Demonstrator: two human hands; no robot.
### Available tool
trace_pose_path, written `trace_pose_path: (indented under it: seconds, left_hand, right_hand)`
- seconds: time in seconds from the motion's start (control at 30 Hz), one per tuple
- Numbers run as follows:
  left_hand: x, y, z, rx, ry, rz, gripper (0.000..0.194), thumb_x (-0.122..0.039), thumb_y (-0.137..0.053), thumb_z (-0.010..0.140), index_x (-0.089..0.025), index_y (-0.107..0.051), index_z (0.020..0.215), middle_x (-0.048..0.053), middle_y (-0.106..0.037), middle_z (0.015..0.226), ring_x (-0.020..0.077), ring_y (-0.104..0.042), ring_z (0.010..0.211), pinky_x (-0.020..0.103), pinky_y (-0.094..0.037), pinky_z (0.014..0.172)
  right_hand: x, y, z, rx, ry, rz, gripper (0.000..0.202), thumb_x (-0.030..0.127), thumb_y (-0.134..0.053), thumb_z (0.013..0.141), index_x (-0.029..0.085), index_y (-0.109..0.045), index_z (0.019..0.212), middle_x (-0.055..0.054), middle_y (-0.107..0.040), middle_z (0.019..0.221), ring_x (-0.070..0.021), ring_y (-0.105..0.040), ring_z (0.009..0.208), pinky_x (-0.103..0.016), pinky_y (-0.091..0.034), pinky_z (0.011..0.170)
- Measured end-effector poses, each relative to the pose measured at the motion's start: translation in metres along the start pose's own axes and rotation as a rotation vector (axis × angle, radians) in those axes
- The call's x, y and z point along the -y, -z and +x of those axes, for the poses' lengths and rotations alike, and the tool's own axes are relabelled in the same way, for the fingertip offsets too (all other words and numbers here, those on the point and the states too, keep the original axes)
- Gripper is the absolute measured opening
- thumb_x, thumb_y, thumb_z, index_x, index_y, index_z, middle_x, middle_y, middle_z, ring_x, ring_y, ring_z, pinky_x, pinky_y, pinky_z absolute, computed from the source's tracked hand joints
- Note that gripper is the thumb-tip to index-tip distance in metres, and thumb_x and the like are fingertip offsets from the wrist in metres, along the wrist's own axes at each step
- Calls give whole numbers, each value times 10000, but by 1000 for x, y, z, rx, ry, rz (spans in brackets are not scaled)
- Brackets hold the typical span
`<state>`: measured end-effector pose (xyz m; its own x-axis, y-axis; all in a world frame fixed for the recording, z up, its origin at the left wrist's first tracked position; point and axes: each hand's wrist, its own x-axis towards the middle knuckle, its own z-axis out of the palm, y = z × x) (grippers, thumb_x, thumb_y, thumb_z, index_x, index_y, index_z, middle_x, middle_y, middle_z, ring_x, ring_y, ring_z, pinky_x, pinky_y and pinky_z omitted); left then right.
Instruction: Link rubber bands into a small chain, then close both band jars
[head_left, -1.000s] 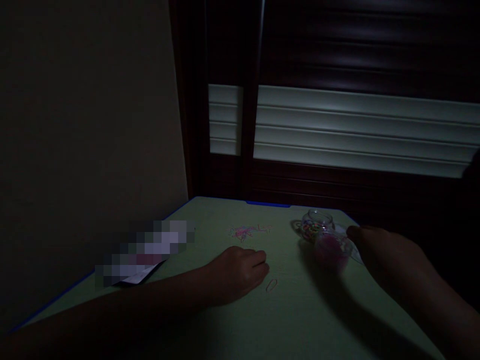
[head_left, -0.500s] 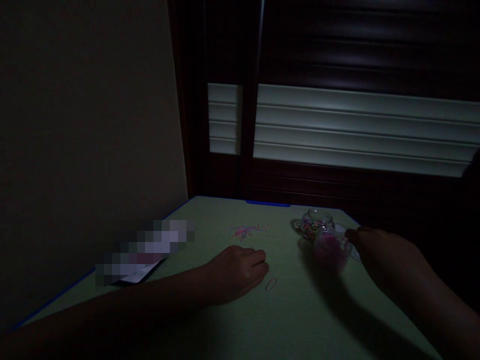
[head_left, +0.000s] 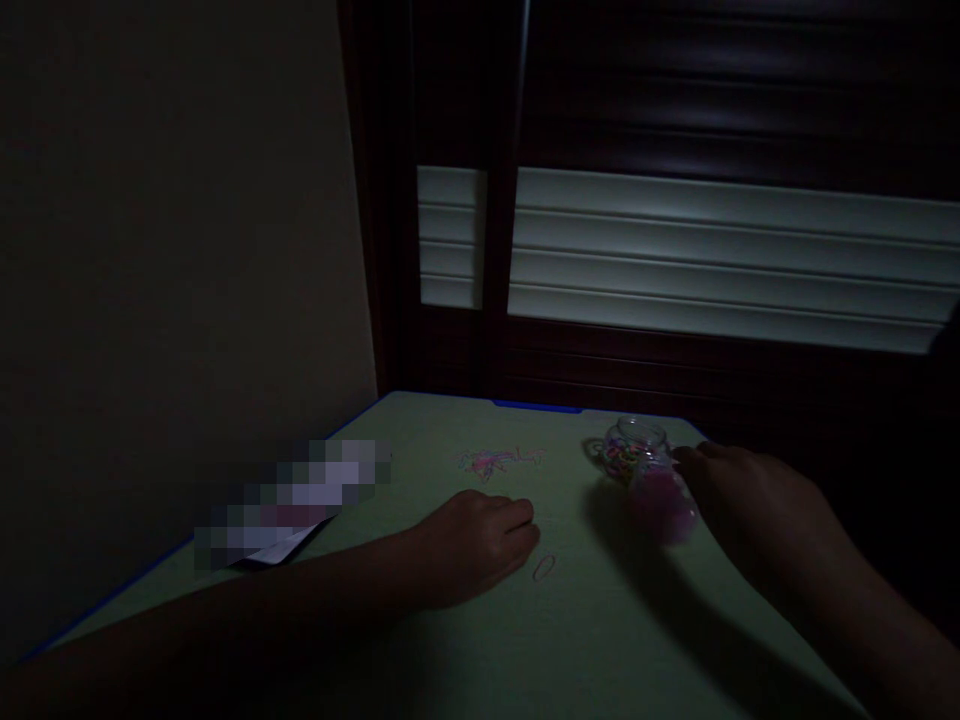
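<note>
My left hand [head_left: 487,545] rests low over the table, its fingers curled closed; whatever they hold, if anything, is hidden. Close to its fingertips lies a single pinkish loop [head_left: 544,568], like a rubber band. My right hand [head_left: 757,500] pinches the upper edge of a clear container with pink contents [head_left: 664,505], which is tilted and blurred. Right behind that container stands a round glass jar [head_left: 634,450], open at the top, with many coloured bands inside. Beyond my left hand a loose pile of pink and purple bands [head_left: 491,461] is spread on the table.
The pale green table [head_left: 600,640] has a blue edge. On its left lies a flat object [head_left: 281,545], mostly pixelated. A wall [head_left: 180,220] rises on the left, and dark wood panelling with pale slats [head_left: 720,265] stands behind the table. The light is dim.
My right hand has shifted slightly left and up, and the container with pink contents has tilted and moved a little. My left hand has stayed almost in place.
</note>
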<state>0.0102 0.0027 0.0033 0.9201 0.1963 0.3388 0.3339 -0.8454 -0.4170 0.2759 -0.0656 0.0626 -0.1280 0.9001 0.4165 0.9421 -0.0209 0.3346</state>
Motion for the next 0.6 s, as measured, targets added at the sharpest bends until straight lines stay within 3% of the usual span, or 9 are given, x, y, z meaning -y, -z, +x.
trace_pose_path:
  seconds: [0.17, 0.27, 0.4, 0.6]
  left_hand:
    - [0, 0, -1, -13, -21, 13, 154, -160, -388, 884, -160, -520, 804, 9, -518, 744, 113, -464, 596, 239, -368, 499]
    - [0, 1, -1, -2, -23, 7, 155, -159, -384, 885, -159, -519, 810, 11, -525, 742, 113, -464, 592, 236, -363, 501]
    - [-1, 0, -1, 21, -2, -47, 158, -178, -383, 889, -161, -526, 825, 17, -540, 758, 117, -478, 607, 241, -377, 525]
    - [1, -2, -2, 54, 109, -206, 184, -206, -379, 905, -164, -543, 834, 9, -549, 789, 109, -522, 680, 230, -402, 599]
  right_hand:
    - [22, 2, 4, -154, 242, -3, 233, 97, -499, 787, 171, -629, 966, -91, -662, 863, -225, -601, 752, -333, -392, 669]
    - [35, -8, 4, -164, 334, 49, 220, 104, -494, 812, 170, -622, 979, -85, -661, 900, -229, -599, 803, -343, -382, 720]
    - [47, -20, 2, -108, 376, 259, 195, 121, -447, 848, 186, -624, 798, -37, -637, 744, -166, -584, 706, -282, -359, 647]
    - [45, -20, 2, -115, 347, 425, 210, 150, -426, 865, 181, -616, 783, -28, -610, 704, -130, -546, 653, -248, -326, 598]
